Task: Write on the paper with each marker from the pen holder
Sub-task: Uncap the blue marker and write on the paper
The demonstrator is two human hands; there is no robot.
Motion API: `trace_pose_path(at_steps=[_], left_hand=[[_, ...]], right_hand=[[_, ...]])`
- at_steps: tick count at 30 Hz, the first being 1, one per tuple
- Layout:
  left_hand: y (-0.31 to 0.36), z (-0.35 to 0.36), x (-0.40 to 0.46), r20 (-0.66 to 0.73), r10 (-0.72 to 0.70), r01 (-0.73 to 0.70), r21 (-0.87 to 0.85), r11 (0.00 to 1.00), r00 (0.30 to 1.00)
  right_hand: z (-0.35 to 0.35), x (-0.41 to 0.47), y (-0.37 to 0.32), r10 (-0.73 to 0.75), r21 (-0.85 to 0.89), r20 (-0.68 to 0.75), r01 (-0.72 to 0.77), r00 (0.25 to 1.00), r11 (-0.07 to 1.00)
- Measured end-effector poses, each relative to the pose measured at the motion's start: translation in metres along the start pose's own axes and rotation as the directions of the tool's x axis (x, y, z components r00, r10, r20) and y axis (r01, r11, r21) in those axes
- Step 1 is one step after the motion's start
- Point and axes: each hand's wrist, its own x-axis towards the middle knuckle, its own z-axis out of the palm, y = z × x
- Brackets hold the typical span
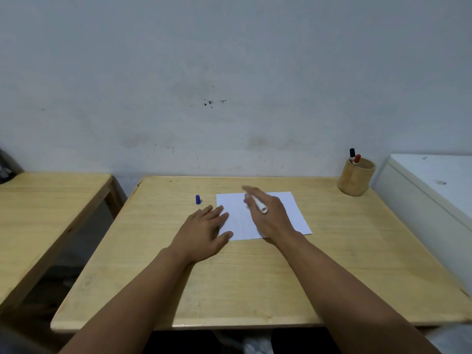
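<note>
A white marker was gripped in the right hand above the paper. The left hand was laid open, flat on the paper's left edge. A blue cap was seen left of the paper, and 2 markers were held in the pen holder to its far right.

Two bare forearms, no sleeves, left hand and right hand without rings or watch.

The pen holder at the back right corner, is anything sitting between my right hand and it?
Nothing visible is. The right hand, holding a white marker, is over the paper; from there to the wooden pen holder only bare tabletop shows. The blue cap lies off to the left, out of that path.
</note>
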Motion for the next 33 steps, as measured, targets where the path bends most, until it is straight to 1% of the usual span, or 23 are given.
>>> trace_pose_path(at_steps=[1, 3, 5, 7, 11, 15, 17, 21, 23, 30, 33], left_hand=[[-0.001, 0.001, 0.0, -0.004, 0.001, -0.001, 0.002, 1.0, 1.0], [-0.002, 0.002, 0.0, 0.001, 0.001, -0.001, 0.012, 1.0, 1.0], [-0.004, 0.004, 0.001, 0.014, -0.002, 0.002, 0.027, 1.0, 1.0], [-0.005, 0.004, 0.002, 0.035, -0.004, 0.003, 0.035, 0.999, 0.999], [-0.005, 0.004, 0.001, 0.032, 0.0, -0.001, 0.039, 0.999, 0.999], [-0.004, 0.005, 0.001, 0.03, -0.02, 0.019, 0.035, 0.999, 0.999], [-0.003, 0.005, 0.0, 0.026, -0.076, 0.075, 0.046, 0.996, 0.997], [-0.004, 0.0, -0.007, 0.054, -0.245, 0.238, 0.118, 0.964, 0.968], [-0.005, -0.002, -0.009, 0.064, -0.28, 0.271, 0.122, 0.955, 0.958], [-0.006, -0.002, -0.008, 0.066, -0.291, 0.281, 0.13, 0.951, 0.955], [-0.006, -0.002, -0.008, 0.07, -0.288, 0.277, 0.133, 0.952, 0.955]], right_hand=[[0.005, 0.008, -0.007, 0.06, 0.141, -0.055, -0.052, 0.997, 0.989], [0.015, 0.029, -0.023, 0.167, 0.319, -0.116, -0.123, 0.979, 0.94], [0.025, 0.048, -0.038, 0.259, 0.409, -0.109, -0.194, 0.96, 0.891], [0.036, 0.063, -0.046, 0.31, 0.451, -0.081, -0.242, 0.947, 0.859], [0.056, 0.075, -0.035, 0.326, 0.439, -0.021, -0.285, 0.945, 0.852], [0.068, 0.071, -0.018, 0.357, 0.414, -0.039, -0.31, 0.933, 0.856], [0.07, 0.072, -0.014, 0.36, 0.412, -0.033, -0.316, 0.932, 0.855], [0.071, 0.073, -0.012, 0.364, 0.393, -0.015, -0.329, 0.931, 0.859], [0.071, 0.072, -0.011, 0.368, 0.392, -0.005, -0.337, 0.93, 0.856], [0.072, 0.073, -0.007, 0.351, 0.376, 0.013, -0.329, 0.936, 0.866], [0.073, 0.074, -0.005, 0.338, 0.341, 0.013, -0.322, 0.941, 0.883]])
